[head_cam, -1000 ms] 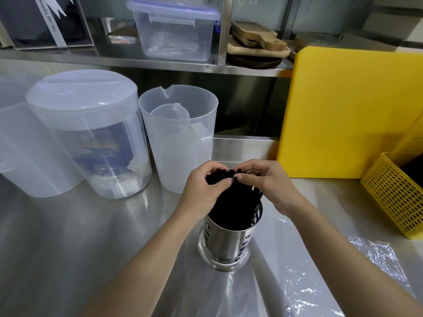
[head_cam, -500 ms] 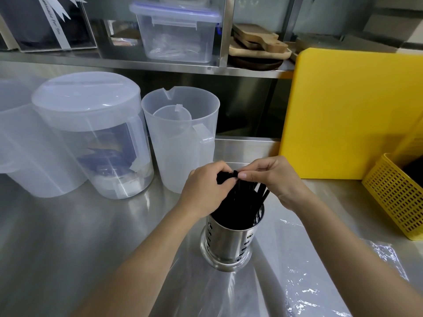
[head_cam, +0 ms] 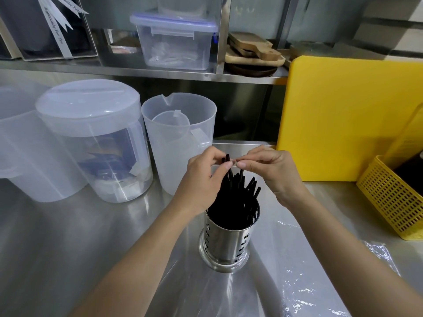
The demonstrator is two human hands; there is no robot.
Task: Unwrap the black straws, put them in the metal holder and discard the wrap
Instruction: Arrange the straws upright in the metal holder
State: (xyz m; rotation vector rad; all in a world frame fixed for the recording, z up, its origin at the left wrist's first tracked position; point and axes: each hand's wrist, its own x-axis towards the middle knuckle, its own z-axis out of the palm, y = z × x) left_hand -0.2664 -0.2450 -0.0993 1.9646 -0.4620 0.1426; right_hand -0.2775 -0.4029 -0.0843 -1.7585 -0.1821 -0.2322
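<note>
Black straws (head_cam: 235, 197) stand in the metal holder (head_cam: 225, 244) on the steel table (head_cam: 68, 248); left hand (head_cam: 202, 179) pinches two straw tips, right hand (head_cam: 270, 172) fingers pinched beside them. Clear wrap (head_cam: 297, 282) lies underneath; translucent pitcher (head_cam: 180, 138) just behind, yellow basket (head_cam: 393, 202) right

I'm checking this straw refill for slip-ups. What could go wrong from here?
1. The left hand pinches a few straws near their tips; they could slip and scatter, since the rest lean loosely in the holder.
2. The holder stands on the wrap; pulling the wrap away to discard it could tip the holder.
</note>
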